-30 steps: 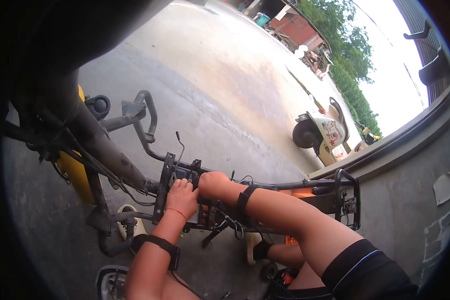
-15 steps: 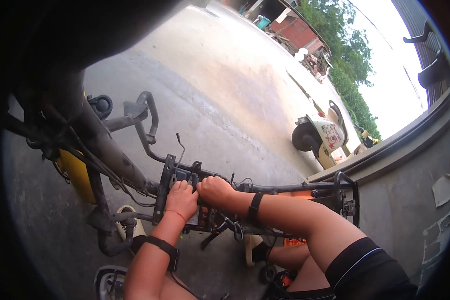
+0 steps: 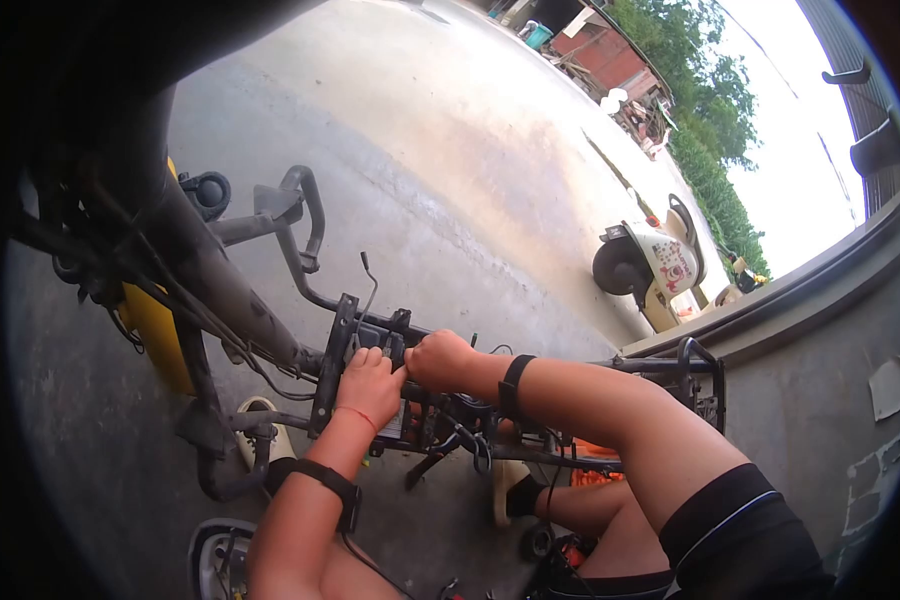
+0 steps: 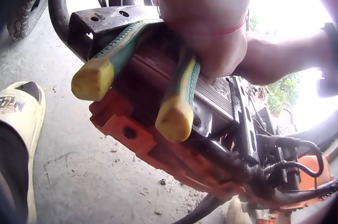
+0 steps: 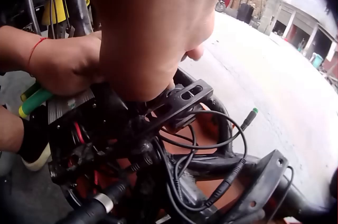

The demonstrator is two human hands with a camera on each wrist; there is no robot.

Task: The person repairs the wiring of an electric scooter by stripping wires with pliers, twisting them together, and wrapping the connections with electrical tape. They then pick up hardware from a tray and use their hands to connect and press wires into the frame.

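Observation:
My left hand (image 3: 368, 378) grips pliers with green and yellow handles (image 4: 182, 92). Their handles stick out spread apart below the wrist in the left wrist view; the palm hides their head. Beneath them lies a ribbed metal box (image 4: 219, 101) set in a black tubular vehicle frame (image 3: 335, 365). Close beside the left thumb, my right hand (image 3: 440, 362) is curled into a fist over the frame. Its fingers are mostly hidden in the right wrist view, and I cannot tell what it holds. A slotted black bracket (image 5: 185, 100) lies just below it.
Black cables (image 5: 232, 174) loop around the frame beside the right hand. An orange plastic part (image 4: 153, 145) sits under the frame. A thick dark tube (image 3: 220, 270) and a yellow part (image 3: 155, 340) rise at left. A white scooter (image 3: 660, 260) stands farther off.
Both hands stay close together over the frame. My right forearm has swung slightly and its fist has shifted a little. The head view has tilted slightly.

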